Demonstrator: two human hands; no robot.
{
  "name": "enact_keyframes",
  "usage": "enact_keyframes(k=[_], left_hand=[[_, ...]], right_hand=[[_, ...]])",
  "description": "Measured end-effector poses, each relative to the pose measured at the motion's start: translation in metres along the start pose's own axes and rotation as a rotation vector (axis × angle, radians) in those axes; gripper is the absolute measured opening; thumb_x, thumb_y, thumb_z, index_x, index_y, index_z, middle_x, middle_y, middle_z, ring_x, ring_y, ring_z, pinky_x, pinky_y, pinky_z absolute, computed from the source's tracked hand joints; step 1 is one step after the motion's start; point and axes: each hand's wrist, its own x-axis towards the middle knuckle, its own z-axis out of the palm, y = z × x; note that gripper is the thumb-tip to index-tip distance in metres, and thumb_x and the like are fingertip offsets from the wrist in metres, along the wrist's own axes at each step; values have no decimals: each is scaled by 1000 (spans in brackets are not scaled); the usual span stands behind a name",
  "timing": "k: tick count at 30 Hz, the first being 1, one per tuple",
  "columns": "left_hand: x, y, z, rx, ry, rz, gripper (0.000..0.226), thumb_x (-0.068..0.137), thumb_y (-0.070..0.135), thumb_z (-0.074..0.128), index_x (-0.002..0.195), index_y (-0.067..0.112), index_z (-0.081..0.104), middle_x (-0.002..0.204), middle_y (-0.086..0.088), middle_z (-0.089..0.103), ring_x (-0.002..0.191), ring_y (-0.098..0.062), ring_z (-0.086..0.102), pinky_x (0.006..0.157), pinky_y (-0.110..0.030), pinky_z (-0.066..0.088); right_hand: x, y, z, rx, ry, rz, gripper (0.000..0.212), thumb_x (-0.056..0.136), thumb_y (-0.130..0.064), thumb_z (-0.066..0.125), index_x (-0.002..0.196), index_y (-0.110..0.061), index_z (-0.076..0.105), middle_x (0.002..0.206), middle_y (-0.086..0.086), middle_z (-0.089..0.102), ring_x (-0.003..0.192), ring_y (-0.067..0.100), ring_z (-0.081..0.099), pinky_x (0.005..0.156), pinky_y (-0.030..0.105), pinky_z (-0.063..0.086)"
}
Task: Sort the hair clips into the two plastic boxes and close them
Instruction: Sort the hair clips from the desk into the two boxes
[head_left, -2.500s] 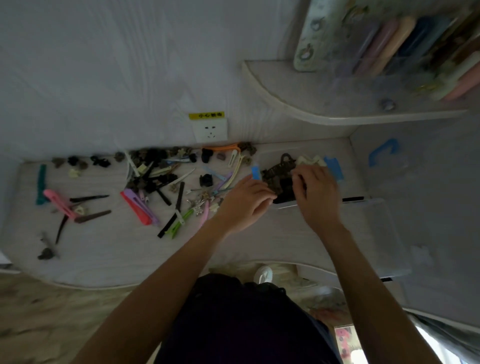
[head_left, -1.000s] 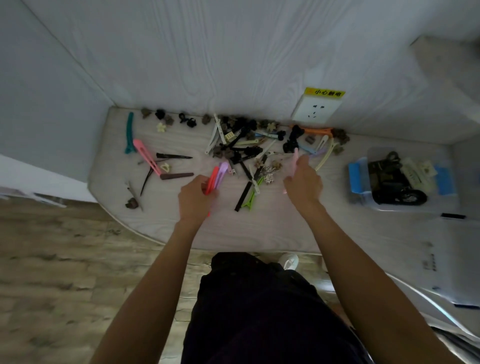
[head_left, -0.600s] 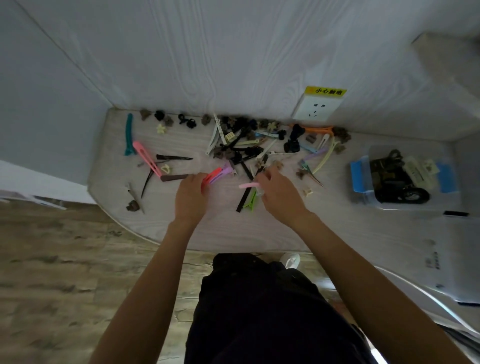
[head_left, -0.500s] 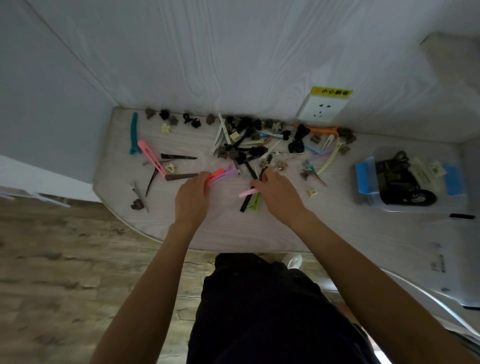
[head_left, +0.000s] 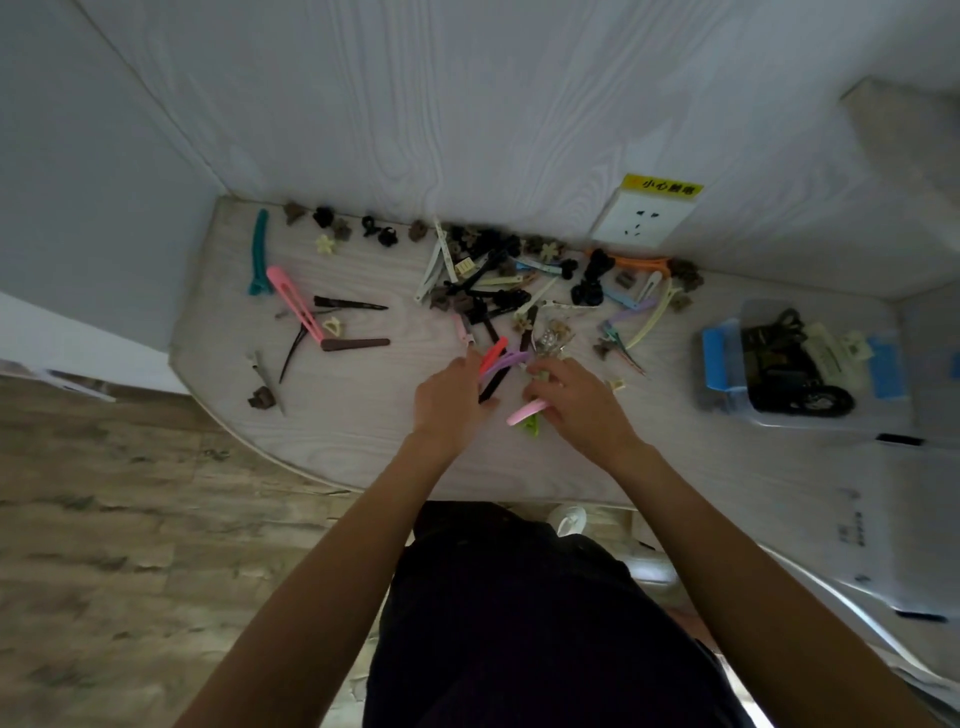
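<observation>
From my head camera, looking down: my left hand (head_left: 449, 402) is over the middle of the pale wood-grain surface (head_left: 363, 441), its fingers curled around a red clip (head_left: 492, 354) and a purple clip (head_left: 506, 361), which stick out past my fingertips toward the wall. A long black clip (head_left: 493, 387) lies on the surface just beside that hand. My right hand (head_left: 576, 408) is close by, apart from the left, its fingers gripping a pink clip (head_left: 525, 413) that juts out to the left; a green clip (head_left: 532, 427) shows just beneath it, and I cannot tell whether I hold that one or it lies on the surface.

The main heap of hair clips (head_left: 483, 291) sits beyond my hands, against the back wall, mostly black and brown with some pale ones. Further left lie a teal clip (head_left: 258, 252), a long pink clip (head_left: 293, 301) and a brown flat clip (head_left: 356, 344), well apart from my hands. To the right stands a clear plastic box (head_left: 727, 358) with blue latches, open on top, with dark and cream clips inside. A white wall socket (head_left: 644, 217) with a yellow label sits above the heap.
</observation>
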Motion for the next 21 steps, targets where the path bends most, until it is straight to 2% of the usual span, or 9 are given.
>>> enact_keyframes(k=[3, 6, 8, 11, 14, 18, 21], left_hand=[[-2, -12, -4, -8, 51, 0, 35, 88, 34, 55, 117, 13, 50, 109, -11, 60, 99, -32, 59, 81, -39, 45], [-6, -29, -11, -54, 51, 18, 28, 86, 31, 58, 103, 9, 57, 99, -15, 63, 94, -34, 59, 78, -38, 44], [-9, -38, -14, -88, 31, 28, 29, 85, 29, 60, 101, 5, 58, 99, -18, 63, 94, -36, 58, 77, -38, 42], [-14, -46, -14, -86, 22, 31, 32, 86, 29, 60, 104, 3, 56, 103, -20, 61, 98, -36, 56, 79, -39, 40], [-14, -51, -15, -59, 38, 33, 32, 89, 28, 57, 109, 3, 54, 106, -19, 58, 102, -34, 53, 81, -40, 39], [-11, -56, -19, 24, 68, 63, 32, 92, 24, 52, 117, 4, 49, 113, -17, 51, 107, -32, 47, 79, -41, 42], [-10, -57, -23, 44, 97, 89, 33, 94, 21, 47, 123, 5, 45, 116, -17, 50, 107, -32, 46, 76, -40, 41]], right_hand=[[-2, 2, -5, -12, -10, -58, 17, 69, -2, 71, 81, -12, 67, 105, 10, 67, 89, 19, 45, 63, 31, 49], [-2, 1, -10, -64, -21, -103, 16, 68, -5, 72, 81, -13, 67, 99, 10, 67, 86, 23, 53, 65, 31, 49], [1, -1, -10, -93, -13, -103, 8, 75, -11, 61, 83, -12, 65, 95, 10, 64, 84, 27, 56, 67, 32, 48], [11, -7, -4, -144, 3, -34, 19, 79, -19, 44, 83, -10, 60, 86, 12, 60, 77, 28, 55, 65, 32, 45], [25, -13, 5, -132, 8, 54, 20, 76, -12, 38, 81, -5, 56, 74, 15, 57, 66, 32, 55, 56, 34, 45], [34, -13, 12, -85, -47, 175, 17, 79, 0, 53, 95, 0, 58, 88, 21, 58, 72, 36, 57, 58, 40, 46], [33, -10, 14, -80, -81, 194, 20, 81, -1, 60, 101, 0, 57, 94, 22, 57, 74, 37, 57, 60, 44, 48]])
